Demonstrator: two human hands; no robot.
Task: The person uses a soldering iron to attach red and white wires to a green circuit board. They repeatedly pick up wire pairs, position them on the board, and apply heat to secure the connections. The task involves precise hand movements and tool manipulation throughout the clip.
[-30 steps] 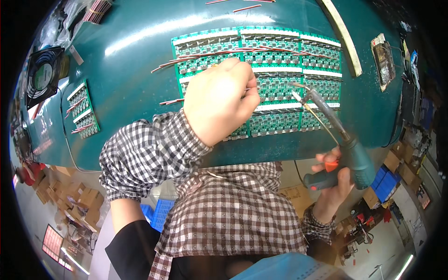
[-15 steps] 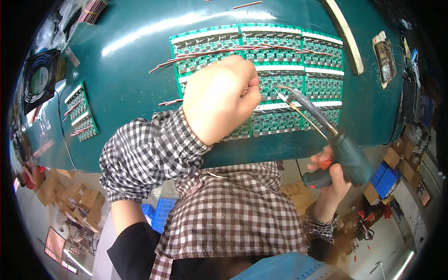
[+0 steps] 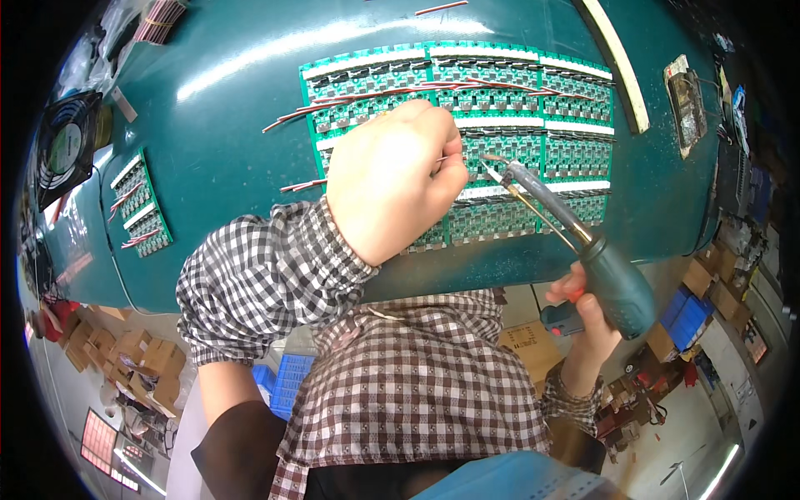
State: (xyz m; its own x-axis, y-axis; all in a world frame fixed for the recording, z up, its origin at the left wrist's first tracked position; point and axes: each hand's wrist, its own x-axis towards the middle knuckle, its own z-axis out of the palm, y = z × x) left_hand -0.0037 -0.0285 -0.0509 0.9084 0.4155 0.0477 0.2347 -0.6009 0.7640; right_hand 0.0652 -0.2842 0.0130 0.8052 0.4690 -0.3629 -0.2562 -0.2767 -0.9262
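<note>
My left hand (image 3: 396, 175) is over the middle of a panel of green circuit boards (image 3: 575, 154). Its thumb and fingers are pinched on a thin wire, of which only a short bit shows. My right hand (image 3: 590, 321) grips a dark green soldering gun (image 3: 618, 287) with a red trigger, below the panel's right side. The gun's metal tip and a thin feed tube point left, over the boards and close to my left fingertips. Red and white wires (image 3: 350, 98) lie along the panel's upper rows, and more stick out left of my left wrist.
A smaller circuit board strip (image 3: 142, 204) with wires lies at the left beside a black fan (image 3: 68, 148). A pale bar (image 3: 615, 62) and a stained soldering block (image 3: 685, 107) are at the right. Bundled wires (image 3: 160, 21) lie far left on the green table (image 3: 233, 150).
The soldering gun and its tip have shifted left, nearer my left fingertips. My left hand stays almost in place, still pinched.
</note>
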